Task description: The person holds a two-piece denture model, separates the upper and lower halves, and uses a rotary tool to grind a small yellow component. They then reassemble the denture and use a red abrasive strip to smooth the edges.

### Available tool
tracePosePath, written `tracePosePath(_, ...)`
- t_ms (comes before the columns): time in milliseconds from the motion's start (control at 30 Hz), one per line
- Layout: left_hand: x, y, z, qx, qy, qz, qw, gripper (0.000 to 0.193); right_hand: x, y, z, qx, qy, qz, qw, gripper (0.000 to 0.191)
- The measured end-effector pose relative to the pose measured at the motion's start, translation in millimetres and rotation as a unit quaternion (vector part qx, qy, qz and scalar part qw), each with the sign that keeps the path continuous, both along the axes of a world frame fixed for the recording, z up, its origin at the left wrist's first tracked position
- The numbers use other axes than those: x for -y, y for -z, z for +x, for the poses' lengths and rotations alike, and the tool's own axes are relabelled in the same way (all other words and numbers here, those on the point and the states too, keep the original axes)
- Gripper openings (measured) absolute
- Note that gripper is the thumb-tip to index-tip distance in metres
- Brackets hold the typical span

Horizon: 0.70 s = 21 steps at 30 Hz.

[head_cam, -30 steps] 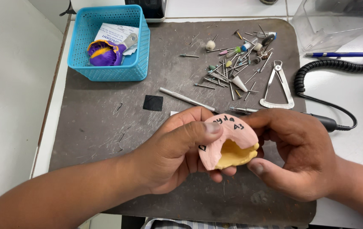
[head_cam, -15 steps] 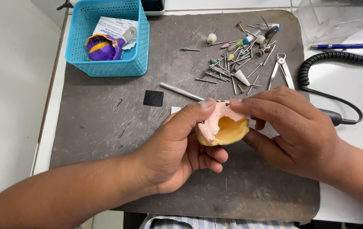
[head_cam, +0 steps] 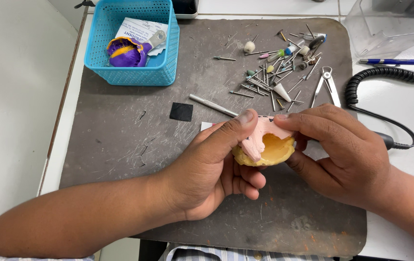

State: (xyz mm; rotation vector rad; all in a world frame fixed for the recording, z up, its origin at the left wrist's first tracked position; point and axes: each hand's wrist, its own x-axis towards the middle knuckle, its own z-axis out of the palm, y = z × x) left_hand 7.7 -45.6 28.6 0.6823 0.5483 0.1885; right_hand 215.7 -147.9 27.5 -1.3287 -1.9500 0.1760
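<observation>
Head view, now: both hands meet over the middle of the dark grey work mat (head_cam: 120,145). The left hand (head_cam: 212,169) cups a yellow dental cast (head_cam: 277,152) from below and from the near side, its thumb pressed along the pink baseplate (head_cam: 260,135) seated on the cast. The right hand (head_cam: 342,154) closes on the same piece from the far side, forefinger lying on the pink rim, thumb under the yellow stone. So both hands are grasping the cast, held just above the mat, not resting on it.

Against the picture of a second ago the piece has turned: then the broad pink face with its dark marks faced the camera, while now the hollow yellow inside shows and the pink is seen nearly edge-on. The hands have also shifted a little toward the far side of the mat. I judge that the piece is being rotated for inspection or for seating the pink plate, not yet set down.

Around them: a blue basket (head_cam: 168,53) holding a purple and orange cast (head_cam: 125,50), a scatter of burs (head_cam: 274,72), metal calipers (head_cam: 328,87), a slim steel instrument (head_cam: 214,105), a black square (head_cam: 182,112), a coiled black cord (head_cam: 391,77) and a blue pen (head_cam: 400,61).
</observation>
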Motion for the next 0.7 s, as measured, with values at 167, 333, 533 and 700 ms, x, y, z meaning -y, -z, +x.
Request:
tracePosePath(167, -0.4, 1.1, 0.1, 0.009, 0.007, 0.002, 1.0, 0.065, -1.1, 1.5, 0.4, -0.009, -0.002, 0.002, 1.0, 0.048)
tracePosePath(333, -0.4, 5.3, 0.2, 0.004, 0.0, 0.008, 1.0, 0.062, -2.9, 3.5, 3.3, -0.005, -0.016, 0.002, 1.0, 0.048)
tracePosePath(533, 0.5, 14.1, 2.6, -0.02, 0.029, 0.02, 0.999, 0.056, -9.6, 7.7, 8.4, 0.073, -0.062, 0.056, 0.994, 0.06)
tracePosePath(700, -5.1, 24.2, 3.4, -0.05, 0.054, 0.02, 0.997, 0.052, -14.5, 9.6, 13.4, 0.105, -0.113, 0.075, 0.985, 0.06)
